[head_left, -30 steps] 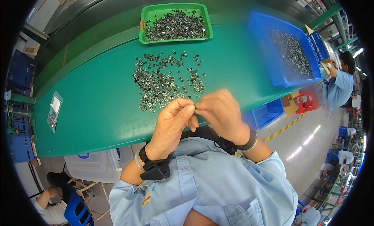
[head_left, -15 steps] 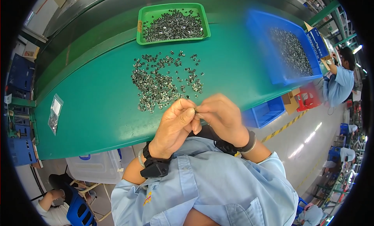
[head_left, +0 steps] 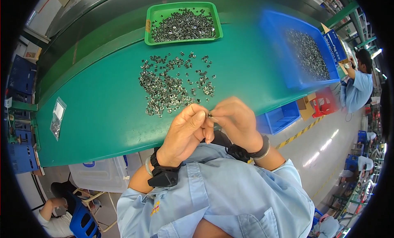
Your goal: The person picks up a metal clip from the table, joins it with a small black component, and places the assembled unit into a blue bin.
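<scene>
Both hands meet close above the near edge of the green table (head_left: pixel 102 107). The left hand (head_left: pixel 184 131) and the right hand (head_left: pixel 236 121) have their fingers pinched together from either side on one small dark metal part (head_left: pixel 209 115), held between the fingertips. Just beyond the fingers lies a loose scatter of small metal clips (head_left: pixel 172 84) on the table. Farther beyond, a green tray (head_left: pixel 150 27) holds more of them. Off past the right hand's fingers sits a blue bin (head_left: pixel 283 49) of similar pieces.
</scene>
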{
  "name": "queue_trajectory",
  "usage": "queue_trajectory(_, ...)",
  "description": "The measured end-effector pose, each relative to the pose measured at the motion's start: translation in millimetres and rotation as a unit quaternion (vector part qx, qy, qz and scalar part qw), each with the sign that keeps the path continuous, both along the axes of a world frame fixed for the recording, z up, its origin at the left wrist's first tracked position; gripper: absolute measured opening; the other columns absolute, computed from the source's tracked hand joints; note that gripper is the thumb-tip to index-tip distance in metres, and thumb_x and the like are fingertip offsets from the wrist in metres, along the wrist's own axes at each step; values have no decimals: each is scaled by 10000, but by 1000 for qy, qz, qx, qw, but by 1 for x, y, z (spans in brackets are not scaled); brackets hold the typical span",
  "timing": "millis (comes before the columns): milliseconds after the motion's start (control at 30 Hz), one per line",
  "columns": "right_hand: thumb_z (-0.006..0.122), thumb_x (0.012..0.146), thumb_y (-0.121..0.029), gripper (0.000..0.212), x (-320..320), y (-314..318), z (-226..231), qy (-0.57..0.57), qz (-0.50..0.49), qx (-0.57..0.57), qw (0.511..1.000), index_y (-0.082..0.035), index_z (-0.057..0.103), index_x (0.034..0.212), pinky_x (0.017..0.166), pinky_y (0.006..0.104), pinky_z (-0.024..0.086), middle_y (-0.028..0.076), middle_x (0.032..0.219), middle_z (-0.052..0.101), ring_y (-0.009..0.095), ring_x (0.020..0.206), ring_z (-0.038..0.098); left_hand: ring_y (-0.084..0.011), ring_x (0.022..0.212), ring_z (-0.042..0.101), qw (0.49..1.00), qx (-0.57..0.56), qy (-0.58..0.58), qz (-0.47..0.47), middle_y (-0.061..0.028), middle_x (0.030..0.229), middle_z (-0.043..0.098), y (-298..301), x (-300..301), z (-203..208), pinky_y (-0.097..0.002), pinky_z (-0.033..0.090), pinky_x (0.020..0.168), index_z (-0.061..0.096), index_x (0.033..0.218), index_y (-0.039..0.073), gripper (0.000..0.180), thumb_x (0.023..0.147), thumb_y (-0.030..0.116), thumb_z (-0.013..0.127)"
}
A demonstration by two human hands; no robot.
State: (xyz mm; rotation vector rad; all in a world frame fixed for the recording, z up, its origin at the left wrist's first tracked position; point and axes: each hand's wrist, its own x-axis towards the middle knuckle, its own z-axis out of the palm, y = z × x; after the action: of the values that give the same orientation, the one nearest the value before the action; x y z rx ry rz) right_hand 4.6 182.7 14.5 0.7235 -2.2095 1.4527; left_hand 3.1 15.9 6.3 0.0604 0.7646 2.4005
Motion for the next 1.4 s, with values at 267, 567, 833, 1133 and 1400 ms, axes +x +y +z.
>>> queue_trajectory(267,681,747,11,167,-2,-5,1,13,15,10,1000,-47,591,875,596,302,487,73,805,613,213,725,603,-153,606,546,998,64,-18,-14,-58,805,593,-3,0,-9,-302,447,556,524,960,69,131,938,198,539)
queue_trajectory(567,687,744,21,190,-3,-6,-4,11,21,18,1000,-60,584,883,616,309,478,71,804,617,220,727,599,-142,597,543,999,-22,28,-4,-40,758,567,-7,-3,-4,-274,437,533,511,936,68,131,935,194,548)
queue_trajectory(833,692,744,10,186,-4,-2,-6,-14,14,15,1000,-65,587,877,610,308,474,68,800,622,216,717,596,-149,610,553,999,-39,26,6,-58,778,566,-6,-1,-4,-277,451,535,490,958,51,143,942,188,530)
queue_trajectory(1133,689,750,3,164,-7,-6,-2,-33,6,6,999,-62,593,866,606,295,473,62,805,621,199,715,594,-151,629,558,995,-68,69,7,-70,817,568,-10,-5,-5,-277,460,550,486,1001,39,150,950,179,508)
queue_trajectory(1400,631,834,-67,78,-89,1,41,-61,-17,97,993,-22,599,888,673,263,483,64,819,623,156,745,599,-143,628,556,995,-72,50,53,-74,847,569,-24,-15,-8,-273,456,553,494,1076,29,176,957,159,486)
